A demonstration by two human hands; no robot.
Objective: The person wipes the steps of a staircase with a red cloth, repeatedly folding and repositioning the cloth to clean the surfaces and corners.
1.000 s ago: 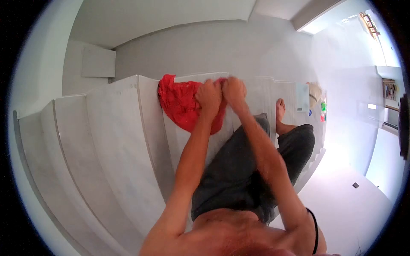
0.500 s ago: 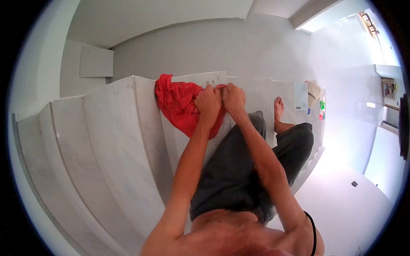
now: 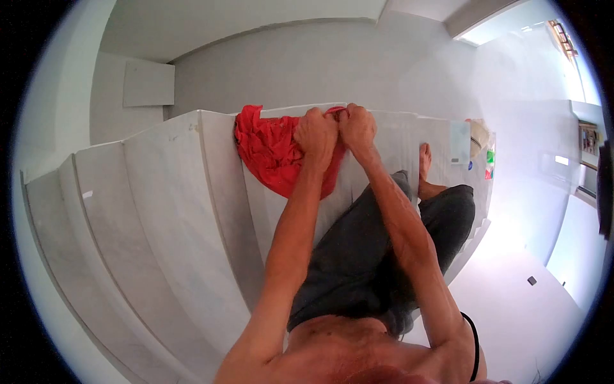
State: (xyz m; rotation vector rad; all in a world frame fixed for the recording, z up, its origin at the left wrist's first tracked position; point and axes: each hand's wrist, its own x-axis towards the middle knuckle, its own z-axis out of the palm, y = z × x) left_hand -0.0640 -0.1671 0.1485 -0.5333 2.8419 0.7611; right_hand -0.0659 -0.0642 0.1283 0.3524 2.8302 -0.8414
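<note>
A crumpled red cloth [image 3: 268, 147] lies bunched over a pale stair step. My left hand [image 3: 317, 136] is closed around a part of it, knuckles up. Close beside it, my right hand [image 3: 357, 131] is also closed on the cloth, and a small fold shows between the two fists. Most of the fabric spreads to the left of my left hand and down under my wrist. The fingertips of both hands are hidden beneath the fists.
White stone steps [image 3: 160, 185] run down the left side. My legs in dark grey trousers [image 3: 348, 256] and a bare foot [image 3: 425, 160] rest on the right. Beyond the foot stand a pale box [image 3: 459, 142], a beige bag [image 3: 478, 139] and a small green-and-red item [image 3: 490, 159].
The view has shifted slightly, so most things sit a little farther right. Both hands keep hold of the red cloth, with only a slight change in their pose.
</note>
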